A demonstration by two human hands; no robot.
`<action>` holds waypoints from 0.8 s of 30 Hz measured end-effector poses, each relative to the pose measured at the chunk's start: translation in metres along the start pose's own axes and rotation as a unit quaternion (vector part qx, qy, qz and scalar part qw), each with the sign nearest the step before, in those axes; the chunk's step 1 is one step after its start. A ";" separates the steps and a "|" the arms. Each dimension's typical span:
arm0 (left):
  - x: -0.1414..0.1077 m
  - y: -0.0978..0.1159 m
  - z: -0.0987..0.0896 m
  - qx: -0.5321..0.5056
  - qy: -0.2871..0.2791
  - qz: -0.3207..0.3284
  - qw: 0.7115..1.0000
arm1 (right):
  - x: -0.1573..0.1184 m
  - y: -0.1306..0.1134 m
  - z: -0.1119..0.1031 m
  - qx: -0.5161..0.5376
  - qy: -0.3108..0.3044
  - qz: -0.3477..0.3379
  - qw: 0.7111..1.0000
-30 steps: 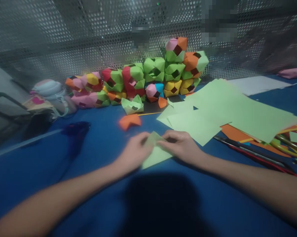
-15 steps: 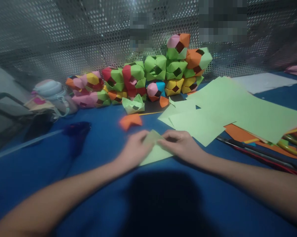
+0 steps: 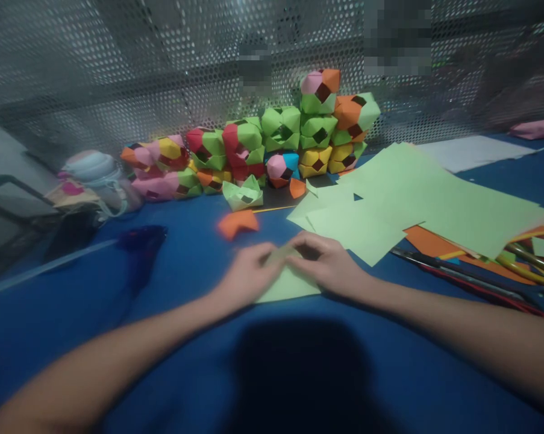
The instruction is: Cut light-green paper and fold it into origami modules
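Green paper, short of table far edge: tip newly hidden, likely folding; left hand, right hand pinching it.

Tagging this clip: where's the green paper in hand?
In the head view's centre, the green paper is held between left hand and right hand, below and right of the orange piece.

Dim, cool light surrounds me; a dark, soft-edged shadow lies on the blue tabletop. My left hand and the orange folded paper blur; pixelated patches mask parts of the perforated screen, smeared toward its edges.
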State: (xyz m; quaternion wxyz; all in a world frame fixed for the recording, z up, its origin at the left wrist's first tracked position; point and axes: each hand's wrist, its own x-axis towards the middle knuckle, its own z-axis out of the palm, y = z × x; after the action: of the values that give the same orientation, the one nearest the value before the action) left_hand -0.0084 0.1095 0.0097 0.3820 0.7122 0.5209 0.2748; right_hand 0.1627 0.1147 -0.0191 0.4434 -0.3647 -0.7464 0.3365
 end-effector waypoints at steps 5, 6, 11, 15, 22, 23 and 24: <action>0.002 -0.004 0.000 -0.028 -0.006 -0.006 1.000 | 0.000 0.007 0.001 -0.002 0.011 -0.080 0.997; 0.003 -0.005 0.000 -0.039 -0.007 -0.008 0.999 | 0.000 0.008 0.001 -0.004 0.012 -0.092 0.996; 0.003 -0.009 -0.001 -0.077 -0.016 -0.013 0.997 | -0.001 0.010 -0.001 -0.008 0.014 -0.134 0.991; 0.003 -0.011 0.000 -0.098 -0.023 -0.013 0.995 | -0.002 0.010 -0.003 -0.009 0.009 -0.127 0.992; 0.002 -0.012 -0.005 -0.134 -0.045 -0.021 0.990 | -0.004 0.008 -0.004 -0.050 0.025 -0.147 0.987; 0.002 -0.011 -0.006 -0.142 -0.052 -0.017 0.988 | -0.005 0.008 -0.004 -0.060 0.028 -0.153 0.986; 0.002 -0.009 -0.006 -0.144 -0.057 -0.013 0.988 | -0.005 0.007 -0.004 -0.069 0.031 -0.159 0.984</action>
State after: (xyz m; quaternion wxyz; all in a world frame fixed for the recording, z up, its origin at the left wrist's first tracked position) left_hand -0.0176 0.1142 0.0054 0.5134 0.6570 0.4626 0.3012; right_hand 0.1700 0.1147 -0.0257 0.4877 -0.2814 -0.8023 0.1981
